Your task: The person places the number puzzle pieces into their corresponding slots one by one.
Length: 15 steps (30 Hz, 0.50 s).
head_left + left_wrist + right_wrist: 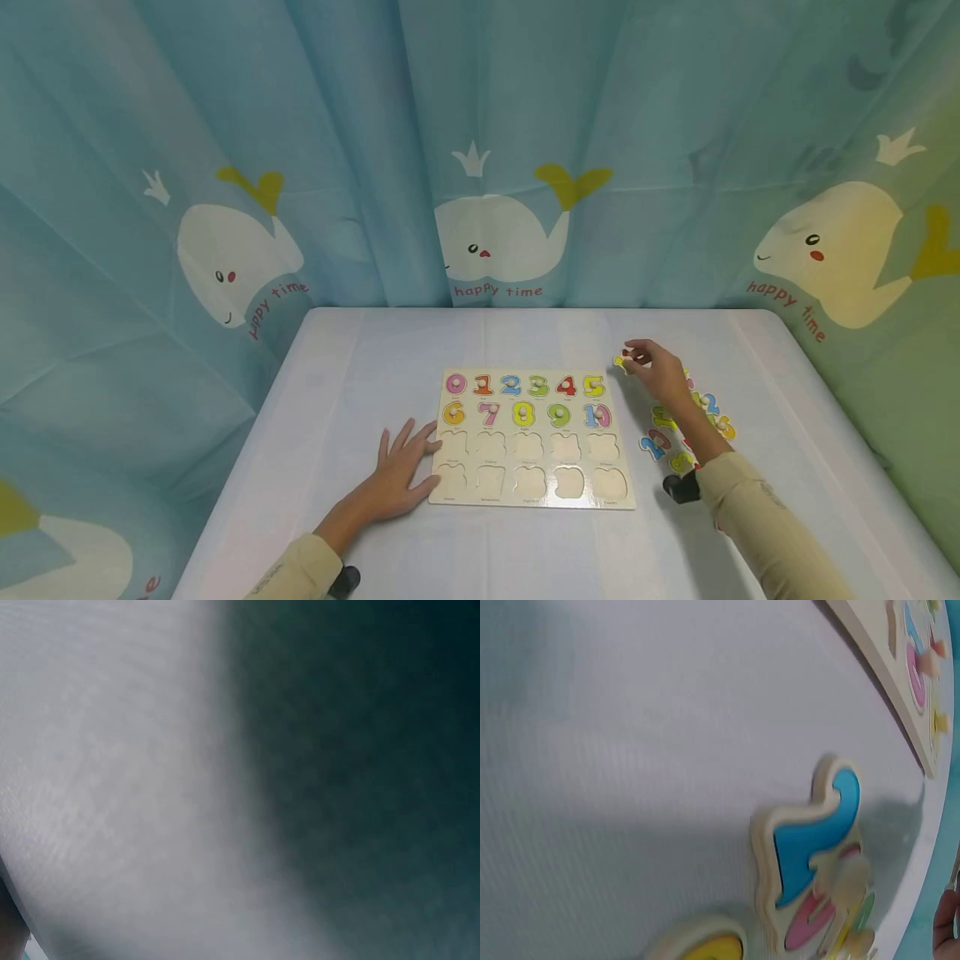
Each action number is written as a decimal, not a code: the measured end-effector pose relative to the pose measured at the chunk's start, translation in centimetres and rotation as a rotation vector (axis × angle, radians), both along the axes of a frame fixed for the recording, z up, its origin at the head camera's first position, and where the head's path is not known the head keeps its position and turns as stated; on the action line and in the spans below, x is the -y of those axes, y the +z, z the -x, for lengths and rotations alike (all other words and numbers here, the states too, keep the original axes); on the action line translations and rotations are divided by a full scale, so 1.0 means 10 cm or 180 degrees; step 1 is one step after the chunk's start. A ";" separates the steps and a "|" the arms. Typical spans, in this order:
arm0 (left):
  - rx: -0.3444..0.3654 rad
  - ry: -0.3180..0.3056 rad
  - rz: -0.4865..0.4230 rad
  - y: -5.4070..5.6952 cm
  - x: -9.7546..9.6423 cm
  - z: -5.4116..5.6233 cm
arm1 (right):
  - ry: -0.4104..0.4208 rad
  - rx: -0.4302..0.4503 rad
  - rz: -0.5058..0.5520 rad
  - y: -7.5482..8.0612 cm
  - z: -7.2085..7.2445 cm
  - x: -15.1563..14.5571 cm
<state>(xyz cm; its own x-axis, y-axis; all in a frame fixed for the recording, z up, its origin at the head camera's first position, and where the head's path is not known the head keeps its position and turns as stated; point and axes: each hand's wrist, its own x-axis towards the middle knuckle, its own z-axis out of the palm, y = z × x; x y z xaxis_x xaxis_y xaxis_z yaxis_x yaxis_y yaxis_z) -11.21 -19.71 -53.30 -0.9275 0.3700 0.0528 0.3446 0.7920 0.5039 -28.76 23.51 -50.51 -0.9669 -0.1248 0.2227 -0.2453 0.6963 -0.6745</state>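
Note:
A wooden number puzzle board lies flat on the table. Colourful knobbed numerals from 0 to 10 fill its upper two rows, while bare recesses show in its lower two. My left hand rests at the board's left edge, fingers spread and palm down. Beyond the board's upper right corner, my right hand pinches a small number puzzle piece with yellow and red on it; the fingers hide part of it. Below the right forearm lie several loose number pieces, among them a blue-and-pink piece, large in the right wrist view.
More loose pieces, such as an orange one, spread to the right of the forearm. The white table backs onto a blue curtain with whale prints. Blurred pale and dark surfaces fill the left wrist view.

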 end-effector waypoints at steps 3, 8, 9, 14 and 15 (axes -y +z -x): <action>0.0002 0.0010 0.0011 -0.01 0.00 -0.01 | 0.0053 -0.0017 -0.0022 -0.02 0.01 0.07; -0.0019 -0.0004 0.0024 0.00 0.01 -0.01 | 0.0184 -0.0037 -0.0080 -0.05 -0.05 0.22; -0.0025 -0.0012 0.0022 0.00 0.02 -0.01 | 0.0219 -0.0027 -0.0074 -0.05 -0.06 0.25; -0.0030 -0.0047 0.0000 -0.01 0.02 -0.01 | 0.0358 0.0126 0.0007 -0.07 -0.11 0.35; -0.0032 -0.0047 -0.0002 -0.01 0.02 -0.01 | 0.0386 0.0136 0.0045 -0.06 -0.10 0.36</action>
<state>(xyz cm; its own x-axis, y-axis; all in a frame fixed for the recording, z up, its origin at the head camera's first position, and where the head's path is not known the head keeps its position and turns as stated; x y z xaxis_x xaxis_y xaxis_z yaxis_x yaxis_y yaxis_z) -11.15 -19.88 -53.39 -0.9214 0.3836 0.0624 0.3613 0.7864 0.5010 -27.71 19.87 -51.12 -0.9535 -0.2385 0.1843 -0.2979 0.6537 -0.6956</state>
